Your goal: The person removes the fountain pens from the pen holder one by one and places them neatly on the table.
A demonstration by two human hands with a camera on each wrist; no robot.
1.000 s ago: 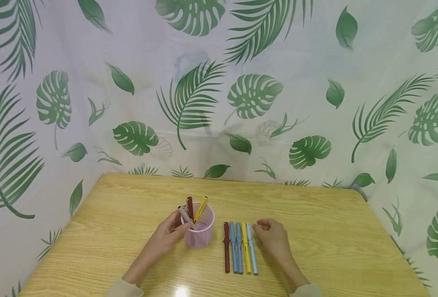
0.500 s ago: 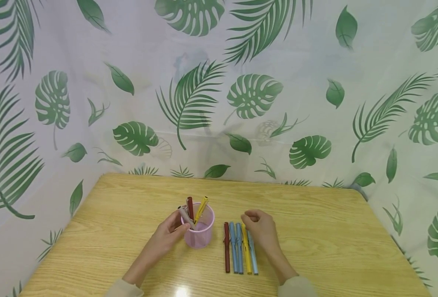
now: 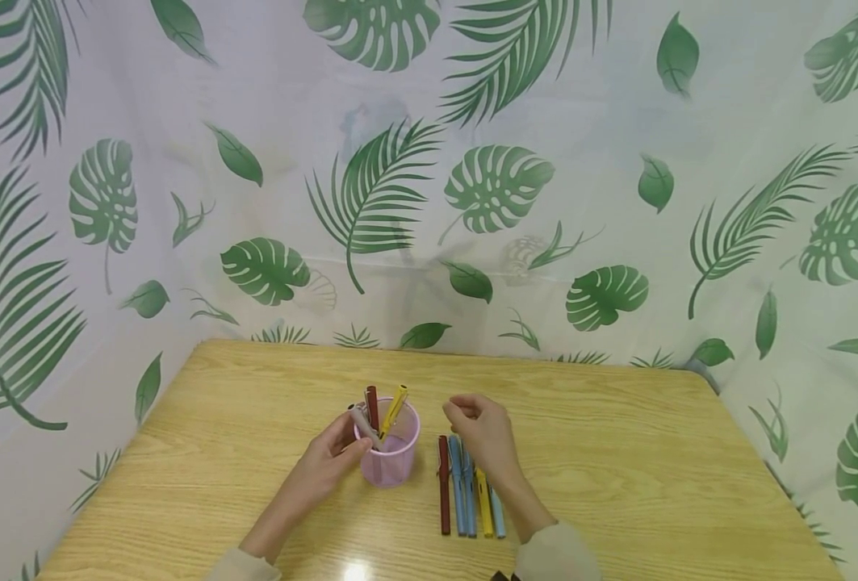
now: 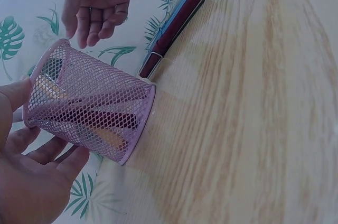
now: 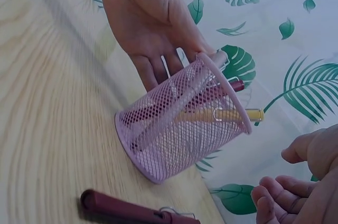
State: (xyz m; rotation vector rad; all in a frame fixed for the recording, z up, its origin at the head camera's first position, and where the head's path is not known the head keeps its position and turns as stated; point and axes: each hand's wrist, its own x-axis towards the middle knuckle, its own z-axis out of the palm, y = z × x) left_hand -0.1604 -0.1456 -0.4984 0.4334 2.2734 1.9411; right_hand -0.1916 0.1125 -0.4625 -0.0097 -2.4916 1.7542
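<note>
The left hand [image 3: 329, 458] curls its fingers round the pink cup [image 3: 392, 466], probably steadying it upright on the desk [image 3: 632, 468], three pens [image 3: 374, 410] leaning inside. The right hand [image 3: 488, 436], fingers loosely bent around nothing, hovers near the row of pens [image 3: 470, 500], seemingly laid parallel for easy reach.

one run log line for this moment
left hand: grips pink cup; right hand: hovers empty; in cup: three pens; on table: five pens

Mesh cup [image 4: 103, 78]; glossy wd.-grain tbl. [image 3: 632, 460]
</note>
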